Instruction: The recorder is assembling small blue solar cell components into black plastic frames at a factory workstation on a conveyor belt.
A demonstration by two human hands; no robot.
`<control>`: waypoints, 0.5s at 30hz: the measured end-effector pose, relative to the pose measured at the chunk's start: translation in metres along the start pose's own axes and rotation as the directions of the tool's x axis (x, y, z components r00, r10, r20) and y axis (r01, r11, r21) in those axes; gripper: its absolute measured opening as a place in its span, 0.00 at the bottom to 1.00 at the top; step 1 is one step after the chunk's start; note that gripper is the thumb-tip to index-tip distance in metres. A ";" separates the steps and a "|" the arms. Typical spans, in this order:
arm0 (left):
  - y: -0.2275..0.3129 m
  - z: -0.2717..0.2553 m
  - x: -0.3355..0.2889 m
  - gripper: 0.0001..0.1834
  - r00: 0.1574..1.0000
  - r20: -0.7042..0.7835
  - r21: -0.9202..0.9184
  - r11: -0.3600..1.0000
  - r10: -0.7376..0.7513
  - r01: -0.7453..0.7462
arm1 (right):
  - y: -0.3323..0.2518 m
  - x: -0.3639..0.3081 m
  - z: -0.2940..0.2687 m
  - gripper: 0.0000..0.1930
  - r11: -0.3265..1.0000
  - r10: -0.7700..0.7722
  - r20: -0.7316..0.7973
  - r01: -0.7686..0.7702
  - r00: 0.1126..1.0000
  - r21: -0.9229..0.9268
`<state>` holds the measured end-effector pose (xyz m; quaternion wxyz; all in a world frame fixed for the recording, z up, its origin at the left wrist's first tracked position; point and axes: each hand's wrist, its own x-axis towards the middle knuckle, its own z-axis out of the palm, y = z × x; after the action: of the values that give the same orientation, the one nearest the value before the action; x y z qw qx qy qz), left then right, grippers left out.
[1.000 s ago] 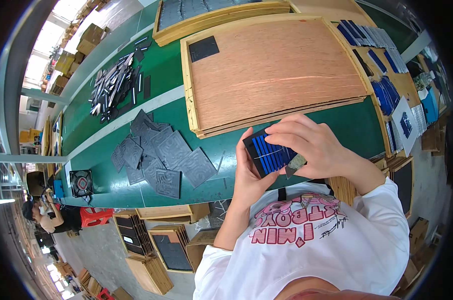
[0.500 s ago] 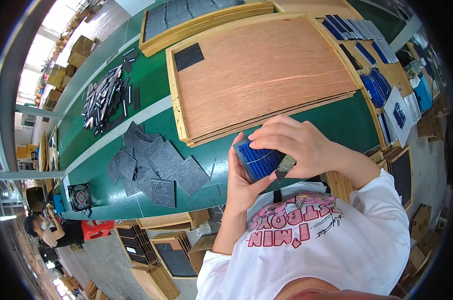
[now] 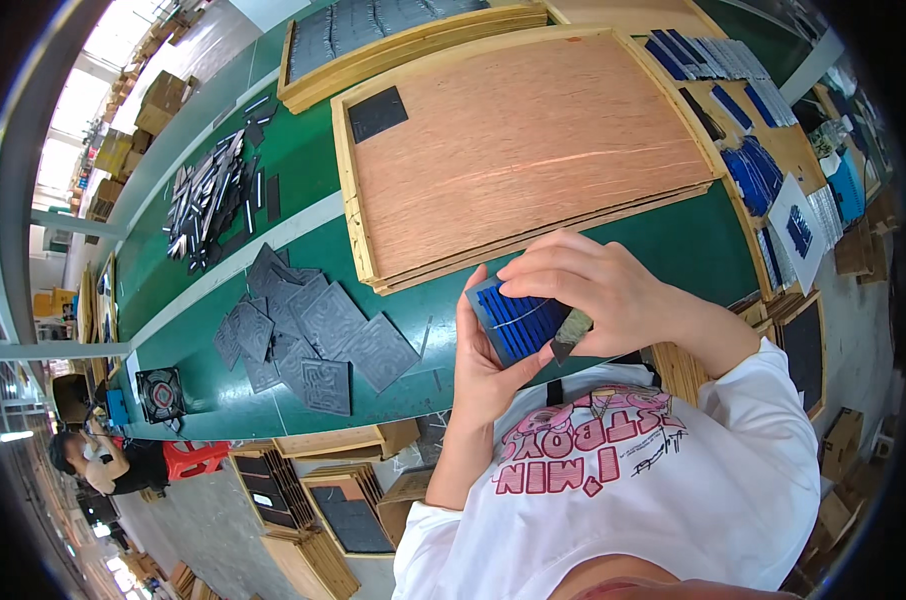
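Close to the table's near edge, my left hand [image 3: 485, 372] grips a small blue striped solar panel [image 3: 518, 325] by its left and lower edges, fingers bent around it. From the other side my right hand [image 3: 608, 300] curls over the same panel, its fingertips on the upper edge. A rough grey-green piece [image 3: 574, 328], perhaps a sponge or cloth, shows at the right hand beside the panel; I cannot tell its kind. To the left of my hands lies a loose pile of dark square plates [image 3: 325, 322] with maze-like patterns.
Beyond my hands stands a stack of shallow wooden trays [image 3: 523, 150], a black square [image 3: 378, 114] in the top one's corner. Dark strips [image 3: 213, 195] heap at the left, near a small fan [image 3: 160, 394]. Blue cell strips [image 3: 751, 172] cover a board at right. A person [image 3: 98, 462] sits far left.
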<state>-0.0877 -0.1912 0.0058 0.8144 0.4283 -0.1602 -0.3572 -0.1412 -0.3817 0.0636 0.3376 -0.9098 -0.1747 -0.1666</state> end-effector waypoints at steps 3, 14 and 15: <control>0.001 -0.002 -0.001 0.60 1.000 0.001 0.034 0.999 -0.025 0.025 | 0.000 0.001 -0.001 0.37 1.000 -0.012 -0.015 0.011 1.000 -0.028; 0.009 0.005 -0.004 0.39 0.985 -0.049 -0.252 0.956 -0.166 0.149 | 0.002 -0.001 0.001 0.37 0.997 0.018 0.019 -0.016 1.000 -0.072; 0.009 0.005 -0.004 0.39 0.985 -0.051 -0.252 0.956 -0.165 0.147 | 0.002 0.000 0.000 0.37 0.997 0.016 0.020 -0.014 1.000 -0.071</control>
<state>-0.0894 -0.1875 0.0158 0.8360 0.3471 -0.0509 -0.4219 -0.1406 -0.3826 0.0623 0.3048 -0.9241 -0.1654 -0.1607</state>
